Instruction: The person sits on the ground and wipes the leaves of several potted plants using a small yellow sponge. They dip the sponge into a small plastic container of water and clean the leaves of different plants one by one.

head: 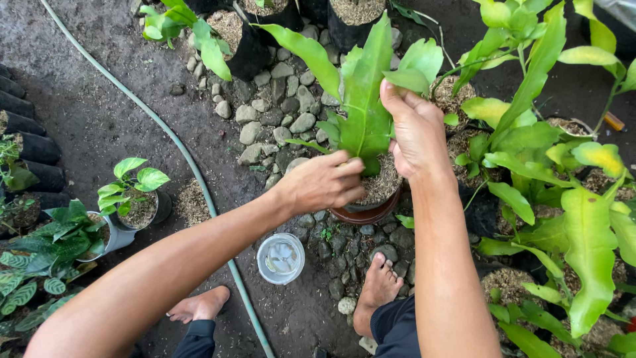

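A fern-like plant with long bright green leaves (pixel 363 106) grows in a round brown pot (pixel 368 213) filled with dry husk. My left hand (pixel 324 182) rests on the pot's near rim, its fingers curled at the base of the plant. My right hand (pixel 414 129) is on the plant's right side, its fingers closed around the leaves near their lower part. The pot stands on rounded grey stones (pixel 291 113). Both of my bare feet (pixel 377 285) are on the dark ground below.
A small clear plastic cup (pixel 281 258) sits on the soil by my left forearm. A green hose (pixel 173 139) crosses the ground. Other potted plants stand at left (pixel 136 199), top (pixel 232 33), and densely at right (pixel 563 199).
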